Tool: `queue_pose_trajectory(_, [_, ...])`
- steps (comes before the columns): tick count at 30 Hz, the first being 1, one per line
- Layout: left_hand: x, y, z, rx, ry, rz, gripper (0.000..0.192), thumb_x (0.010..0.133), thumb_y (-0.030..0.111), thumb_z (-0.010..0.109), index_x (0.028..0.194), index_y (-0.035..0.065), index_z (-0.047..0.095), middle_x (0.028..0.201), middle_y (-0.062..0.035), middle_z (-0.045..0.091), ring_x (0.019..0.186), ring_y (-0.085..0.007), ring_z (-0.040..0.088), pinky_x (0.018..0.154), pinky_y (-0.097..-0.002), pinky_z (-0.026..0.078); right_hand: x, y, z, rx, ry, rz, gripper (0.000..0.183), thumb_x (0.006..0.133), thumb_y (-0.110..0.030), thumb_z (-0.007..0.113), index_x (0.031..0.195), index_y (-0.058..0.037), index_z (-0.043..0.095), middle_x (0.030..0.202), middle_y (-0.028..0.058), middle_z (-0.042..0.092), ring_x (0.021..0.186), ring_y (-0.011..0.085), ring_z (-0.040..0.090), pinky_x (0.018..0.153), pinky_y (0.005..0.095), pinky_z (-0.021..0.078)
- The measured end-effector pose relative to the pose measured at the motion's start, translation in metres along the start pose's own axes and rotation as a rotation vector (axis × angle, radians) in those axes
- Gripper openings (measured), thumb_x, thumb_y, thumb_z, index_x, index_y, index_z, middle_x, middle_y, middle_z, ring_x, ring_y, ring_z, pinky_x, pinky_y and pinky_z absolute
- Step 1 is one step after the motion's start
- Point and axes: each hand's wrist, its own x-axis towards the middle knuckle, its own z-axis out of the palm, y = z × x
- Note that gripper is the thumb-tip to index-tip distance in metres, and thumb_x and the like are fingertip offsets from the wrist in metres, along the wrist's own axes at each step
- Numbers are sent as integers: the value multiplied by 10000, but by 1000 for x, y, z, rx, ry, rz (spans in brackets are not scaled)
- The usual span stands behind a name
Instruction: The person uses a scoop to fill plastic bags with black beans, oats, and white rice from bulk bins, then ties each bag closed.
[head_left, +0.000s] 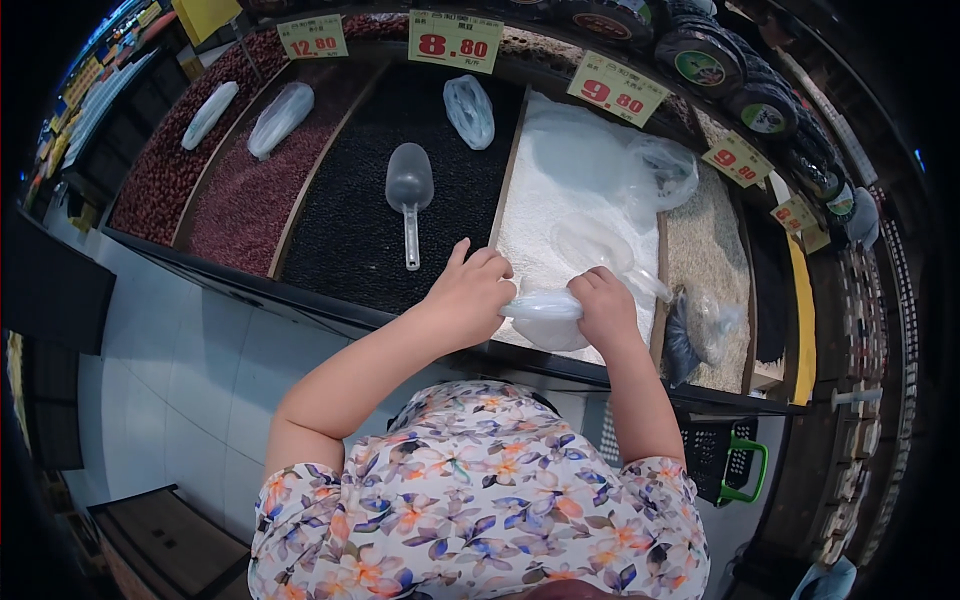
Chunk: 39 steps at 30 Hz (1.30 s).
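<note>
Above the front of a bin of white granular food (525, 225), both hands hold the gathered top of a clear plastic bag (551, 334). My left hand (469, 296) pinches its left end with the fingertips. At the other end, my right hand (609, 311) has its fingers closed over the plastic. The bag's lower part bulges with pale contents. Just beyond it a clear plastic scoop (589, 244) lies on the white food, handle towards my right hand. Another clear scoop (409, 180) rests on black beans (337, 210), left of the white bin.
Bag bundles (470, 112) lie on the beans. A crumpled clear bag (664, 172) sits at the white bin's back right. A dark-filled bag (681, 345) and a pale-filled bag (712, 322) stand in the grain bin (705, 247). Below right is a shopping basket's green handle (761, 472).
</note>
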Motion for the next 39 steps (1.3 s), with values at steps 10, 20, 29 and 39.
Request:
queue_pose_trajectory(10, [-45, 38, 52, -1792, -224, -446, 153, 843, 141, 564, 941, 26, 538, 763, -31, 547, 680, -99, 523, 632, -257, 445, 31, -26, 11, 161, 2, 295, 105, 714, -98, 623, 815, -92, 594, 859, 97, 559, 676, 316, 579, 592, 370, 472])
queue_pose_trajectory(20, [-45, 19, 21, -2541, -104, -470, 244, 780, 129, 668, 973, 15, 569, 805, -66, 585, 640, -140, 577, 500, -225, 450, 55, -87, -24, 1382, 61, -228, 126, 808, -165, 633, 799, -42, 612, 880, 66, 559, 807, 155, 545, 707, 269, 436])
queue_pose_trajectory(29, [-42, -38, 6, -1328, -107, -295, 103, 701, 32, 651, 796, -4, 666, 748, -10, 611, 700, -88, 575, 604, -233, 451, 30, -94, -16, 943, -24, -335, 69, 698, -106, 656, 750, -72, 628, 873, 40, 554, 880, 245, 498, 767, 337, 412])
queue_pose_trajectory(39, [-16, 27, 10, -754, 341, -344, 273, 713, -48, 574, 979, -14, 627, 804, -97, 598, 643, -183, 575, 584, -281, 451, -2, -69, 26, 604, 316, 77, 240, 689, -105, 638, 914, -83, 558, 870, 98, 544, 752, 277, 599, 606, 360, 490])
